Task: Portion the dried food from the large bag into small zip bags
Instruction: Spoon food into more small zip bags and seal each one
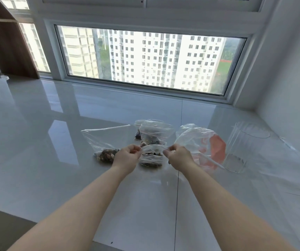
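Observation:
A small clear zip bag (pixel 152 157) with dried food at its bottom sits between my hands. My left hand (pixel 127 156) pinches its top left corner and my right hand (pixel 178 155) pinches its top right corner. The large clear bag (pixel 107 140) lies to the left, with a clump of brown dried food in its lower corner beside my left hand. Behind the held bag lie two filled small zip bags (pixel 155 133), one with a red zip line, stacked on each other.
A crumpled white and orange plastic bag (pixel 205 144) lies right of my right hand. A clear glass jar (pixel 243 147) lies further right. The glossy white countertop (pixel 55 160) ends at a window sill behind and a wall on the right.

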